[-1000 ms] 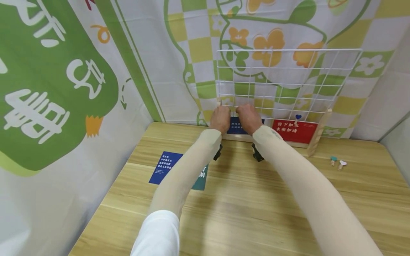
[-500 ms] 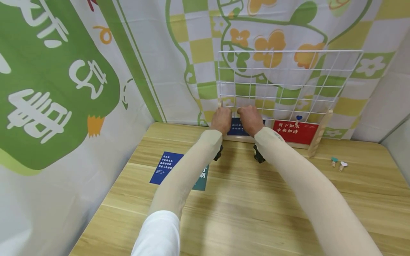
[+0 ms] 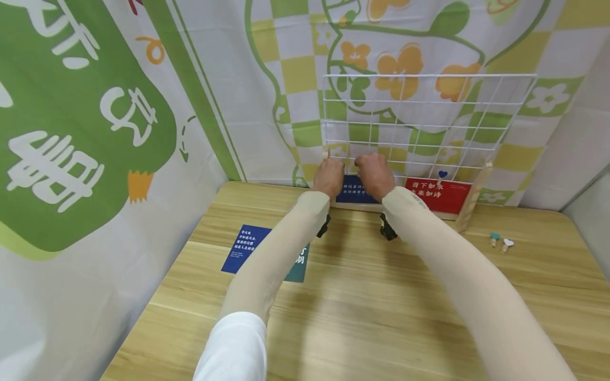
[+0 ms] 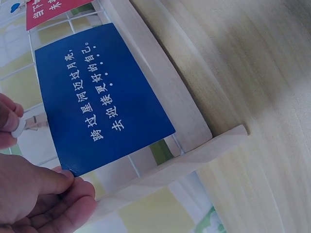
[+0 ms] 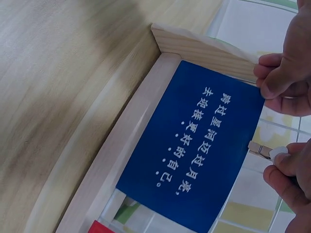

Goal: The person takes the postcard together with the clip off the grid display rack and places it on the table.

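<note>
My left hand (image 3: 329,177) pinches the upper left corner of a dark blue card (image 4: 102,97) with white writing. The card stands against a white wire grid (image 3: 419,126), just above the wooden ledge (image 5: 121,131) at its foot. Between thumb and finger of my right hand (image 3: 376,177) is a small wooden clothespin (image 5: 260,149) with a white head, its tip at the card's upper edge. Whether it bites on the card is not clear. To the right, a red card (image 3: 440,196) hangs on the grid under a clothespin with a blue heart (image 3: 443,174).
On the table (image 3: 352,317) lie a blue card (image 3: 243,248) and a green card (image 3: 299,267), partly behind the left forearm. Two heart clothespins, one teal (image 3: 495,238) and one white (image 3: 507,244), lie at the right. A wooden side post (image 3: 474,198) bounds the grid.
My right hand has shifted slightly to the right, and more of the blue card's writing shows between the hands. The left hand keeps its place at the corner.
</note>
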`<action>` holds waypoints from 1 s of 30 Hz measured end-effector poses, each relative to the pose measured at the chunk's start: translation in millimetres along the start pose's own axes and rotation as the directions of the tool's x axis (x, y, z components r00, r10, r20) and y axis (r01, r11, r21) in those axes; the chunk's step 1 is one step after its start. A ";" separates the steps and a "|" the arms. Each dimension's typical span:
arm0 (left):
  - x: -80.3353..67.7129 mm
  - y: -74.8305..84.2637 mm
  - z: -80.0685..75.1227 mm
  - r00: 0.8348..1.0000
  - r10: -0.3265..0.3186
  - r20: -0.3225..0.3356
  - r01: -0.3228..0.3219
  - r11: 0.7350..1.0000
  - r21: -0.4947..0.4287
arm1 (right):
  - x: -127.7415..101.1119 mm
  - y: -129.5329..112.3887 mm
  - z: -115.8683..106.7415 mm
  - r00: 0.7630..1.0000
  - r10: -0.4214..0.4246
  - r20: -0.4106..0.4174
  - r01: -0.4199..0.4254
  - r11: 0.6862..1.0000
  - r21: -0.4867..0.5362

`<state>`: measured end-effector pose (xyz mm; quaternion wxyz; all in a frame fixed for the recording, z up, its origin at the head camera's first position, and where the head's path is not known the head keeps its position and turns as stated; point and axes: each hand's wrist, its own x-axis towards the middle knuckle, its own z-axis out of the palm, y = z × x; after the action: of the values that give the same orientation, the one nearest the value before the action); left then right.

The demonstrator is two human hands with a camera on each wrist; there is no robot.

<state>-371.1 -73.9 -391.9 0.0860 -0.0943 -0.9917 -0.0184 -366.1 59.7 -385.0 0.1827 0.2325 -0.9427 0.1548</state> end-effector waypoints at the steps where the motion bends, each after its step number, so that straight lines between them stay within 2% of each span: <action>1: -0.3 0.1 -1.0 1.000 0.000 0.005 0.000 1.000 -0.001 | -0.5 1.0 -1.1 1.000 0.003 0.006 -0.003 1.000 0.002; 6: -0.6 0.5 -4.5 1.000 0.007 0.016 -0.007 1.000 0.006 | -3.6 4.2 -7.2 1.000 0.021 0.008 -0.022 0.999 0.047; 13: -2.6 0.6 -12.1 1.000 0.008 0.023 -0.008 1.000 0.000 | -4.7 6.3 -17.8 0.999 -0.019 -0.049 0.021 0.998 0.054; 21: -8.1 -1.8 -19.0 0.998 -0.009 0.068 0.010 1.000 -0.014 | -12.9 14.6 -25.7 1.000 0.001 -0.023 0.000 0.998 0.069; 30: -13.3 -7.2 -23.7 0.997 0.023 0.075 -0.020 0.999 -0.031 | -24.5 24.4 -34.8 0.999 0.010 -0.031 -0.008 0.997 0.074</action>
<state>-355.7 -84.6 -371.1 0.0474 -0.1068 -0.9927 -0.0291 -348.4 102.7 -369.4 0.1879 0.2325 -0.9344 0.1937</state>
